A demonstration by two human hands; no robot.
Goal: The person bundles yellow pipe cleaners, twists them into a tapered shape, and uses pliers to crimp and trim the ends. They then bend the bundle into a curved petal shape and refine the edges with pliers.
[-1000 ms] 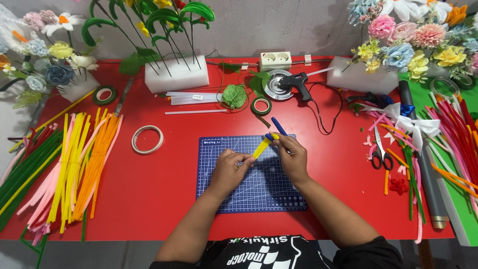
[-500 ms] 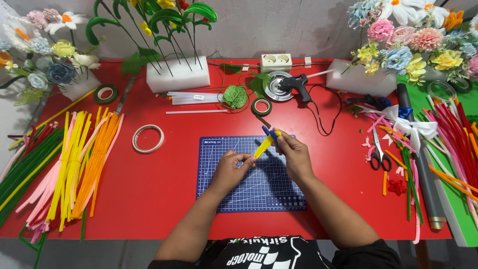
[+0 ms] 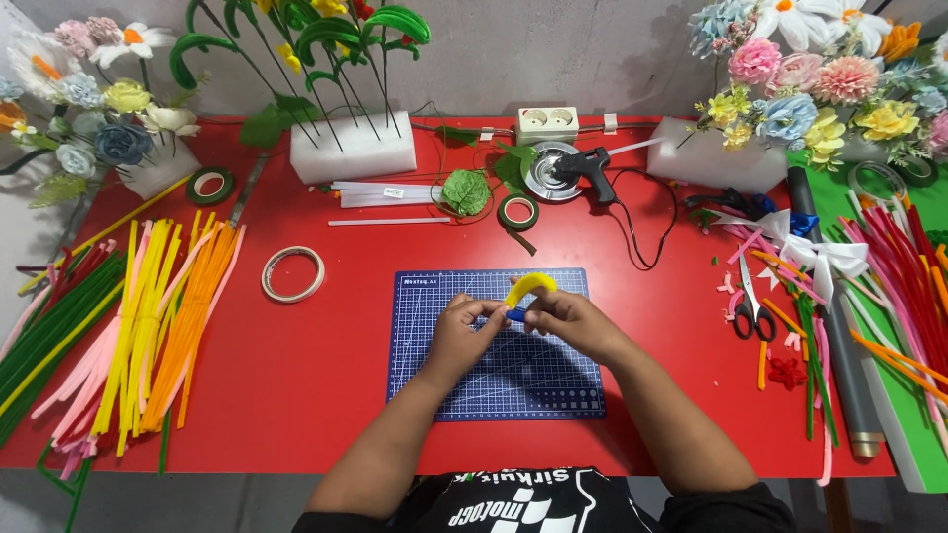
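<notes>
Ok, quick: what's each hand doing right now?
Left hand: closed, pinching the yellow pipe cleaner over the blue cutting mat.
Right hand: closed on the same pipe cleaner.

the yellow pipe cleaner (image 3: 530, 286), straight a second ago, now arches between both hands' fingers (image 3: 513, 314).

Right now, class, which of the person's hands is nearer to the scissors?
The right hand. It is on the blue mat, with the scissors off to its right on the red table. The left hand is further left.
</notes>
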